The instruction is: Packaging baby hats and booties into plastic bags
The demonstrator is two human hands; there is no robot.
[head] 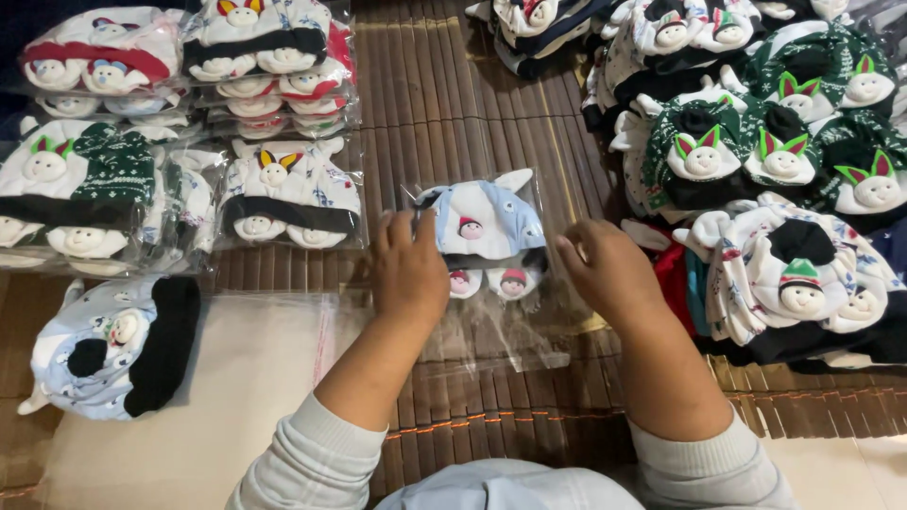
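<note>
Two bare hands over a brown slatted mat (pixel 453 113), near its middle. Left hand (pixel 408 269) flat on the left edge of a clear plastic bag (pixel 491 321), fingers spread a little, pressing down, not closed round anything. Right hand (pixel 609 274) at the right edge of the same bag, fingers bent and touching the plastic; cannot tell if pinching it or just resting. White sleeves on both arms.

Inside the bag, between the two hands, a light blue and white baby hat (pixel 482 222) with a tiny doll face and two little ears. Below the hat, two small round doll faces with red caps, maybe little socks or mitts, hard to tell. Open end of the bag toward the near edge of the mat.

Toward the far left corner of the mat, stacks of bagged hat sets (pixel 269 71), white with red, black and green. Just left of the left hand, one more bagged hat set (pixel 288 194), white and black with a bunny face. At the near left, a loose blue and black hat (pixel 113 345) on a pale sheet (pixel 255 378), well apart from the hands. Along the right edge, a big pile of loose hats (pixel 756 161), green, white and black, with bunny faces, close beside the right hand.
</note>
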